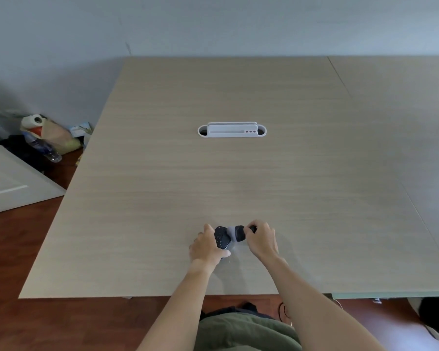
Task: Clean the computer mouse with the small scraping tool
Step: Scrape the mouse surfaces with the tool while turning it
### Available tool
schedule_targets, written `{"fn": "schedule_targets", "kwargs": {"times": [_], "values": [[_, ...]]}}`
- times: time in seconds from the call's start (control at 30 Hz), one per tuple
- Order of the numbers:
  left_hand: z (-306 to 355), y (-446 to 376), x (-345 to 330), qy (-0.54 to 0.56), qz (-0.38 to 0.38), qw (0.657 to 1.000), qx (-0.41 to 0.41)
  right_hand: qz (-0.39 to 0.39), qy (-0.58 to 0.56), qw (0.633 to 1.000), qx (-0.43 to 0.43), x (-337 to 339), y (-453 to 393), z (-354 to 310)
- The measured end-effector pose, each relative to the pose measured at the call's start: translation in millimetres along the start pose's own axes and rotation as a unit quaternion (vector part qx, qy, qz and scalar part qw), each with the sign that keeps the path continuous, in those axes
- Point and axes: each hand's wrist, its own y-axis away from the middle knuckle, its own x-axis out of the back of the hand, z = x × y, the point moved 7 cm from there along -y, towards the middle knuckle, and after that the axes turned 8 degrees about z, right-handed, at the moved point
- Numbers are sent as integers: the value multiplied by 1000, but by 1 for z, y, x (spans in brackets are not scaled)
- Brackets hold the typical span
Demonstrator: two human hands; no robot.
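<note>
Left hand closed around dark, speckled plastic computer mouse, steadied on pale wood-grain table well nearer than white cable slot; right hand fingers pinched on small dark grey-tipped scraping tool, tip touching mouse, probably for scraping.

The table has a pale, matt wood-grain top, smooth like laminate. At its middle, toward twelve o'clock, sits a white cable port of dull plastic. The computer mouse looks like dark matt plastic, flecked with pale specks. The floor at seven o'clock is reddish wood with a faint sheen.
</note>
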Motion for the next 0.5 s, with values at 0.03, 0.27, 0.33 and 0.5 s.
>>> {"fn": "schedule_targets", "kwargs": {"times": [0.03, 0.27, 0.33, 0.5], "values": [[1, 0, 0, -7, 1, 1000, -4, 24, 1, 1000, -11, 4, -1, 2], [7, 0, -1, -44, -1, 999, -13, -22, 1, 999, 29, -6, 2, -16], [8, -1, -1, -47, -1, 999, -17, 20, 33, 999, 15, -1, -1, -14], [8, -2, 1, -57, 1, 998, -22, -15, -29, 998, 51, -4, -1, -32]]}}
